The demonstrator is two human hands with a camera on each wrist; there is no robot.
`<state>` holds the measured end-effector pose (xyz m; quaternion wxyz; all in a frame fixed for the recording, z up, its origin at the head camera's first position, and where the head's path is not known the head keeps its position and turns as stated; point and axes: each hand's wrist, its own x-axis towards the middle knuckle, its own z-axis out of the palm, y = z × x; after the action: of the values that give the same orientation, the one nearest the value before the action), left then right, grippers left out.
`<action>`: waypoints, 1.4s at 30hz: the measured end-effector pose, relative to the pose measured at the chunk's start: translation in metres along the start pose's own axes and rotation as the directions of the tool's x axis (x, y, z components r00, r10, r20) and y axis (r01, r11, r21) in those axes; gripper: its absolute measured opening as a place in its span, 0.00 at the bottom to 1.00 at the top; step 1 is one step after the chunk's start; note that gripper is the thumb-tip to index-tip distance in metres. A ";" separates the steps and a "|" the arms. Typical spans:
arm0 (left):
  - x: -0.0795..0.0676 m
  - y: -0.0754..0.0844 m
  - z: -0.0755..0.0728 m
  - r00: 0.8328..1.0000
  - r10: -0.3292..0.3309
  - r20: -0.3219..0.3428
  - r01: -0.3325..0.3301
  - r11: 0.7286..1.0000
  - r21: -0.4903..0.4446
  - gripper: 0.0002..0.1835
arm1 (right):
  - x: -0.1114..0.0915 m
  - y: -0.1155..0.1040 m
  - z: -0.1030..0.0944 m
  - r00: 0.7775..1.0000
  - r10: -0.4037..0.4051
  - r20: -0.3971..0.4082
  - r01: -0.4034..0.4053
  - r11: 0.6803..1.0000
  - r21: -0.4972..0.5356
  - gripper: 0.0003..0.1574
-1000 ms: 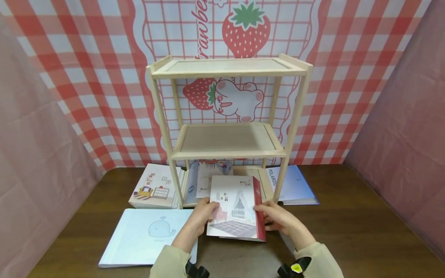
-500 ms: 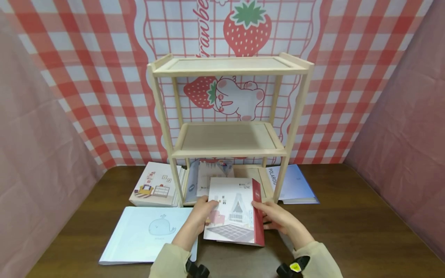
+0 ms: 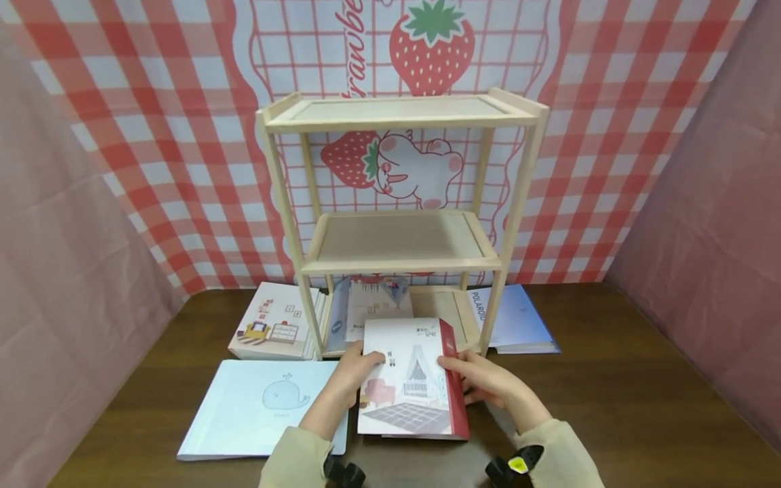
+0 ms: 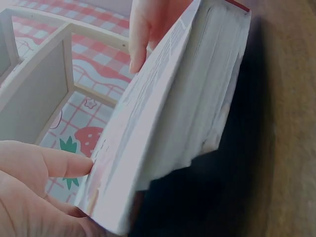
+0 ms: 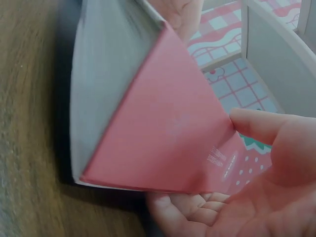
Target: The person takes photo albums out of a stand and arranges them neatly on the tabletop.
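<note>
A thick book with a white illustrated cover and a red spine is held in front of the wooden shelf. My left hand grips its left edge, thumb on top of the cover. On the spine side my right hand grips it, thumb on top and other fingers beneath. From the left wrist, the page block shows under the slanting cover. The right wrist view shows the red spine between thumb and curled fingers. Both wrist views show the book tilted, with dark shadow beneath it.
The three-tier wooden shelf stands behind the book; its lowest tier bears a grey-blue item and a light booklet. A white whale-print folder lies front left, a stack of books behind it. A blue POLAROID album lies right.
Both hands have drawn the book slightly towards me, away from the shelf. Their hold on it stays the same, and the surrounding books have not moved.
</note>
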<state>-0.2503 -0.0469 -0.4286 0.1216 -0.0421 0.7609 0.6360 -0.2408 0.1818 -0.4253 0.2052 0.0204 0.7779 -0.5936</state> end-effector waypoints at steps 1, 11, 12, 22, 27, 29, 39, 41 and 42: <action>0.000 0.000 0.000 1.000 0.014 0.003 -0.014 1.000 0.005 0.28 | 0.000 0.000 0.000 1.000 -0.001 0.012 0.001 1.000 0.001 0.35; -0.014 -0.009 -0.005 0.995 0.094 0.031 -0.095 0.994 0.048 0.31 | -0.005 -0.003 0.005 0.998 -0.003 0.069 0.008 0.997 -0.070 0.35; -0.015 -0.009 -0.006 0.994 0.100 0.036 -0.102 0.994 0.051 0.32 | -0.004 -0.003 0.006 0.998 -0.002 0.068 0.006 0.997 -0.071 0.36; -0.019 -0.007 -0.016 0.992 0.110 0.056 -0.115 0.988 0.103 0.36 | -0.004 -0.004 0.011 0.995 -0.026 0.094 0.034 0.996 -0.084 0.27; -0.021 -0.007 -0.017 0.992 0.108 0.060 -0.115 0.983 0.143 0.36 | -0.003 -0.004 0.012 0.995 -0.020 0.100 0.031 0.994 -0.108 0.24; -0.021 -0.007 -0.017 0.993 0.098 0.061 -0.106 0.983 0.153 0.36 | -0.003 -0.004 0.012 0.995 -0.012 0.102 0.024 0.993 -0.116 0.22; -0.021 -0.008 -0.021 0.996 0.043 0.074 -0.058 0.978 0.202 0.40 | -0.006 -0.003 0.014 0.999 0.026 0.048 -0.018 0.987 -0.163 0.24; -0.021 -0.008 -0.021 0.996 0.051 0.070 -0.066 0.971 0.229 0.41 | -0.006 -0.003 0.015 1.000 0.021 0.023 -0.017 0.987 -0.158 0.26; -0.020 -0.008 -0.021 0.996 0.055 0.067 -0.070 0.967 0.247 0.40 | -0.006 -0.003 0.015 1.000 0.019 0.012 -0.017 0.987 -0.160 0.26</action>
<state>-0.2314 -0.0706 -0.4284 0.1286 0.0165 0.8316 0.5399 -0.2316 0.1683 -0.4232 0.2168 0.0067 0.8214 -0.5275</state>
